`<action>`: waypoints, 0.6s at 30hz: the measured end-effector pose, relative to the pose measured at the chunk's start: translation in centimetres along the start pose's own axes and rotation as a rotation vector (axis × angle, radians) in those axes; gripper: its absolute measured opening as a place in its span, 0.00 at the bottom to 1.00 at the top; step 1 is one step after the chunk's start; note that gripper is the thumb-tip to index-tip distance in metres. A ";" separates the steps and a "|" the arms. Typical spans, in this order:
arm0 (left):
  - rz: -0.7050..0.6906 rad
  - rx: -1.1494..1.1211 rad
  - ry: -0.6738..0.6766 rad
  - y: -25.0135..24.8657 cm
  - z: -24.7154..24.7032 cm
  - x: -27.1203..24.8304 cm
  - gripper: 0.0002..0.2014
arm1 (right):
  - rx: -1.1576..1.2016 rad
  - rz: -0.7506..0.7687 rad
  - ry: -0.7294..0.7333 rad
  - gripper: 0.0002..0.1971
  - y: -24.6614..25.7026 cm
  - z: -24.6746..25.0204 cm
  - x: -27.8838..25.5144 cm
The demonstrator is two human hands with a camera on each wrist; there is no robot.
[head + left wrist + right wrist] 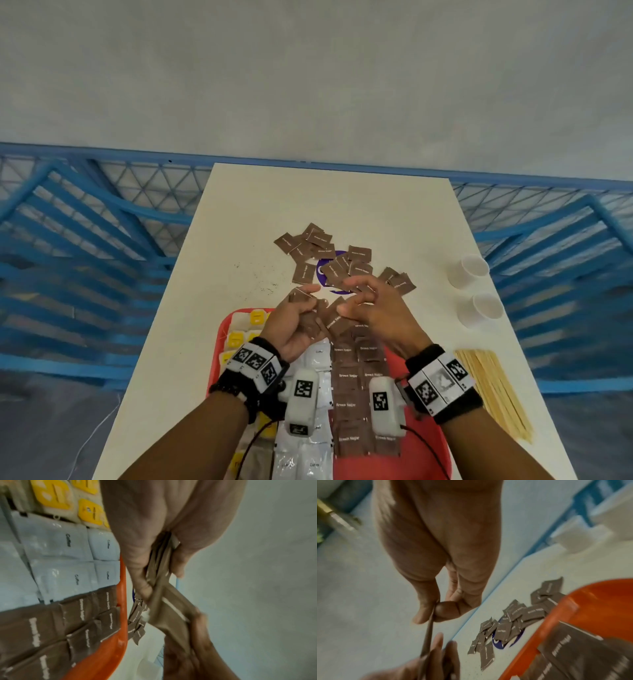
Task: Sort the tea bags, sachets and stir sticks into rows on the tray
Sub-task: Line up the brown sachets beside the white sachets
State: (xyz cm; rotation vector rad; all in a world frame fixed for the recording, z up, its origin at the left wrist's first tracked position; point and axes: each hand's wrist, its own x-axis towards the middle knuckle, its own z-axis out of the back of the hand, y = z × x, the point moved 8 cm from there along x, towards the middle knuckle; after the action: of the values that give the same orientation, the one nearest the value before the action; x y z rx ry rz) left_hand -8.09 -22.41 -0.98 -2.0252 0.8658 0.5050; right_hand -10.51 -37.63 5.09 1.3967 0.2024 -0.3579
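Over the far rim of the red tray (224, 329), both hands meet in the air. Leftmost on that tray lie the tea bags (256, 317) with yellow tags, then a row of white coffee sachets (317, 356), then two rows of brown sugar sachets (347, 377) running toward the near rim. The left hand (294, 323) curls around a small stack of brown sachets (160, 555), thumb pressed on top. The right hand (371, 308) pinches one brown sachet (428, 632) from that stack between thumb and forefinger, its other fingers bent and holding nothing.

These sachets look thin, light and floppy, with crimped ends; the one being drawn out bends between the two hands. A pinch at a short crimped end seems the best hold, since the filled middle probably shifts and the paper could slide against its neighbours.

Beyond the tray, a loose pile of brown sachets (329, 263) is scattered on the white surface (239, 212), partly covering a purple mark. Right of the tray, two white paper cups (476, 291) lie tipped on their sides; what is in them cannot be told. Nearer, also right of the tray, wooden stir sticks (493, 390) lie bunched, not yet on it.
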 end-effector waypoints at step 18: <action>-0.081 0.934 0.172 4.5 0.5 -6.8 0.12 | 0.090 -0.058 0.035 0.04 -5.6 0.7 -8.3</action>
State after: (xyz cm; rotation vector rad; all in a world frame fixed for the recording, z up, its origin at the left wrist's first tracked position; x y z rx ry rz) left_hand -16.00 -21.07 0.52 -1.2334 0.8888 -0.1326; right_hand -20.29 -38.01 2.89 1.4892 0.2584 -0.3955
